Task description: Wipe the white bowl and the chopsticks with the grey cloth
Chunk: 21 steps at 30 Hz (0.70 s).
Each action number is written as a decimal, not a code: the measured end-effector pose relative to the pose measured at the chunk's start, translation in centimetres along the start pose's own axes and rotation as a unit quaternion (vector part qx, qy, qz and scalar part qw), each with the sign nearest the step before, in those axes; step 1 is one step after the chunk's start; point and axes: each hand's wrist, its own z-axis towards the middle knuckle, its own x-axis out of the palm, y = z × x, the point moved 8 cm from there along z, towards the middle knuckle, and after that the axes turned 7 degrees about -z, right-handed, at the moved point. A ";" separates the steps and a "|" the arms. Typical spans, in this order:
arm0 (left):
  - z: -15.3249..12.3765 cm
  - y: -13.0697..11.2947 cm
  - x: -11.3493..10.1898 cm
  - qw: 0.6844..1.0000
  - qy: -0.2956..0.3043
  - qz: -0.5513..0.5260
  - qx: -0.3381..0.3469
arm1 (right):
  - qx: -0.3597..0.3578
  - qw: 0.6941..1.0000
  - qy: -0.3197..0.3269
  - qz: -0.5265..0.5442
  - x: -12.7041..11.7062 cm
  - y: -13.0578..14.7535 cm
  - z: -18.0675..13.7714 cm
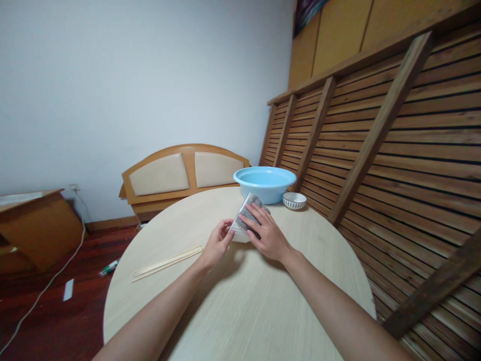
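Observation:
Above the middle of the round table, a white flat-sided object [241, 234] is held tilted up; its kind I cannot make out. My left hand [218, 241] pinches its left edge between thumb and fingers. A grey cloth [254, 201] covers its upper face. My right hand [267, 233] lies over the cloth with fingers somewhat spread, pressing it against the white object. Part of both is hidden under that hand. Several pale wooden chopsticks [167, 263] lie on the table left of my left hand.
On the far side of the round wooden table [233, 311] stand a light-blue basin [265, 184] and a small patterned bowl [294, 201]. A slatted wooden frame [361, 165] leans along the right. A headboard [184, 168] stands behind; a cable [56, 276] crosses the floor.

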 end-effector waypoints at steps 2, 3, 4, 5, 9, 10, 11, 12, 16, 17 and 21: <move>0.0 0.1 -0.3 1.000 0.001 0.024 -0.002 | 0.012 1.000 -0.003 0.008 0.2 -0.6 -0.1; 0.1 0.2 -0.4 0.999 0.002 0.035 -0.003 | 0.017 1.000 -0.006 0.011 0.2 -0.9 -0.2; 0.1 0.2 -0.5 0.999 0.002 0.045 -0.004 | 0.023 1.000 -0.010 0.012 0.2 -1.2 -0.2; 0.2 0.2 -0.6 0.999 0.001 0.054 -0.004 | 0.029 0.999 -0.014 0.015 0.2 -1.5 -0.3; 0.4 0.0 -0.9 0.997 -0.017 0.075 0.007 | 0.026 0.998 -0.032 0.038 -0.2 -2.6 -0.6; 0.4 -0.1 -1.0 0.997 -0.024 0.075 0.011 | 0.017 0.998 -0.036 0.047 -0.3 -2.7 -0.8; 0.5 -0.2 -1.2 0.997 -0.031 0.075 0.015 | 0.006 0.998 -0.038 0.054 -0.5 -2.8 -0.9; 0.5 -0.2 -1.3 0.996 -0.037 0.075 0.018 | -0.005 0.998 -0.038 0.059 -0.5 -2.9 -1.0; 0.5 -0.1 -1.8 0.995 -0.052 0.079 0.021 | -0.028 0.998 -0.033 0.052 -0.4 -2.8 -1.3; 0.5 -0.1 -1.9 0.995 -0.054 0.080 0.022 | -0.034 0.998 -0.029 0.044 -0.3 -2.6 -1.2; 0.5 0.0 -1.9 0.996 -0.057 0.070 0.026 | -0.052 0.999 -0.005 0.001 0.5 -1.2 -0.7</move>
